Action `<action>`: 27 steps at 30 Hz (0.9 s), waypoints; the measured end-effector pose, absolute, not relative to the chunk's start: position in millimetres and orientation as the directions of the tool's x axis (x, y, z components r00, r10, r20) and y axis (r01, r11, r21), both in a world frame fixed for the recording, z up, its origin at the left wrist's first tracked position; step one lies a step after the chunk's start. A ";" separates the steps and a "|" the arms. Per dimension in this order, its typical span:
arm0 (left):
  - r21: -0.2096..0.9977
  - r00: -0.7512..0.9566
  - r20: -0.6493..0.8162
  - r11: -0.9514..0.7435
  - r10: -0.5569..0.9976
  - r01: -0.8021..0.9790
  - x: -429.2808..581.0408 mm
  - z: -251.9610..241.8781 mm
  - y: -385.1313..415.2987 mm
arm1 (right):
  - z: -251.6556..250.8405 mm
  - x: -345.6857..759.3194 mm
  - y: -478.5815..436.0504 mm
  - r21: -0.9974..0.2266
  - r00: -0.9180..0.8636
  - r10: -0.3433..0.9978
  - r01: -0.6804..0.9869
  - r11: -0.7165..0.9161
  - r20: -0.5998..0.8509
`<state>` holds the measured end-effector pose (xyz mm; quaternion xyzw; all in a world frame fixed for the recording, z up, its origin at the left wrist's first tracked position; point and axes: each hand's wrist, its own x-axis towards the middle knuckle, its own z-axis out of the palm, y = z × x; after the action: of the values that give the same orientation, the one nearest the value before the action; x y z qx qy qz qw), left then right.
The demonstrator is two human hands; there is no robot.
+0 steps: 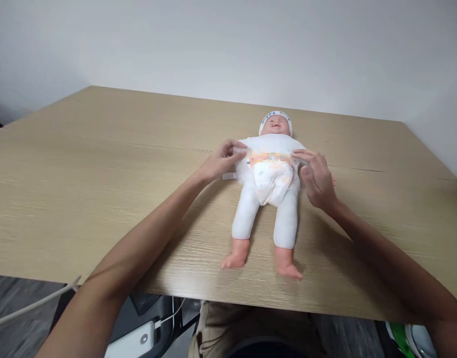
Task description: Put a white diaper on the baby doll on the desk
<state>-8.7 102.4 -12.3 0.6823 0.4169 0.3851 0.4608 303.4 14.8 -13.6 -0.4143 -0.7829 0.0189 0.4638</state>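
Note:
A baby doll (273, 149) in white clothes and a white cap lies on its back on the wooden table (101, 164), feet toward me. A white diaper (272, 174) with an orange printed waistband covers its hips. My left hand (223, 160) pinches the diaper's edge at the doll's left-hand side, fingers closed on it. My right hand (318, 178) rests against the other side of the diaper, fingertips curled on the waistband.
A white wall rises behind the table. Below the near edge hang a white cable (30, 306) and a white device (133, 343). A green and grey object (405, 339) sits low at the right.

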 end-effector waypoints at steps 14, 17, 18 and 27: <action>0.537 0.262 0.330 -0.409 0.907 0.738 -33.9 -37.5 78.2 | 42.5 220.5 94.8 -0.211 -0.809 0.584 0.561 0.800 0.066; 0.481 0.325 0.279 -0.425 0.904 0.767 -41.2 -42.4 76.6 | 38.7 217.2 104.6 -0.185 -0.808 0.587 0.569 0.801 0.058; 0.476 0.342 0.264 -0.431 0.902 0.767 -41.7 -43.1 78.0 | 39.0 217.6 104.1 -0.182 -0.808 0.580 0.558 0.809 0.103; 0.625 0.435 -0.040 -0.317 0.900 0.713 -39.3 -18.0 92.6 | 46.9 221.8 92.1 -0.225 -0.866 0.491 0.461 0.858 0.097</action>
<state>-39.3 92.6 -18.0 0.7954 0.5070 0.1603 0.2909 221.8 92.1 46.9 -0.2476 -0.9610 0.0975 0.0756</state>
